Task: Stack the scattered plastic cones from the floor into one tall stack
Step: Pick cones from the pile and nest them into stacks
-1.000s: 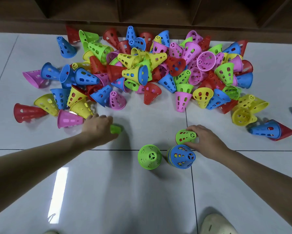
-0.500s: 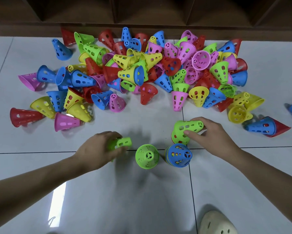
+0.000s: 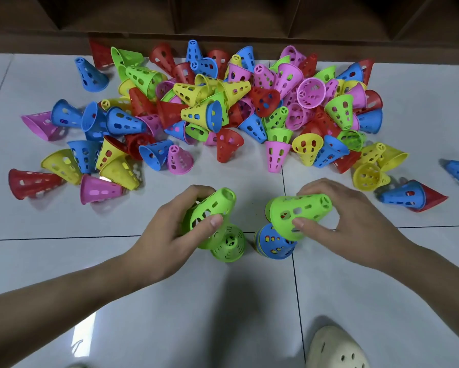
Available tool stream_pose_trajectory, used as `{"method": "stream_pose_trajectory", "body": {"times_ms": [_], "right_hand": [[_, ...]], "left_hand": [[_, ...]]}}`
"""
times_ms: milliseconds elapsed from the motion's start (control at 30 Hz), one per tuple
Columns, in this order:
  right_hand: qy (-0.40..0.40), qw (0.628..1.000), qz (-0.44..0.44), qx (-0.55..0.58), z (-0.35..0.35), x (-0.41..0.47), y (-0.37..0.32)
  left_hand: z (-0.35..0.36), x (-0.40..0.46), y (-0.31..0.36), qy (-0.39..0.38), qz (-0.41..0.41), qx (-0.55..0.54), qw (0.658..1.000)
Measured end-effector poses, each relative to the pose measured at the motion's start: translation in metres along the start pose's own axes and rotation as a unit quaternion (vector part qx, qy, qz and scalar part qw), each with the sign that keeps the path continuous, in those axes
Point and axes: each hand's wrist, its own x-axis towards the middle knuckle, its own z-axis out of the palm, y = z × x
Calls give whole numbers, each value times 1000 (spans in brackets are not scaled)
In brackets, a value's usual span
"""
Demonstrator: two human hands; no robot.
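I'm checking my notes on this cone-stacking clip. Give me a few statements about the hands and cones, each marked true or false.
1. Each hand holds a green cone. True: the left hand grips one green cone, the right hand another.
2. An upright blue stack stands under the right hand's cone. True.
3. The left hand's cone hangs over a red cone. False: over an upright green cone.
4. The floor pile is all one colour. False: mixed colours.
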Motion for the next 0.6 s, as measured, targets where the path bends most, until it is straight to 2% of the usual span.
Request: {"method": "stream_pose_trajectory", "body": {"times_ms": [100, 267, 433, 600], "right_hand": [[-65, 996, 11, -60, 8, -9, 4], [-119, 986, -23, -117, 28, -14, 12], [-137, 984, -32, -112, 39, -13, 20], [-133, 987, -14, -92, 40, -13, 22]], "left_hand": [[6, -2, -1, -13, 20, -4, 1000], [13, -4, -8, -51, 54, 40, 996], [20, -3, -15, -71, 74, 106, 989], [26, -2, -26, -102, 64, 109, 987]]}}
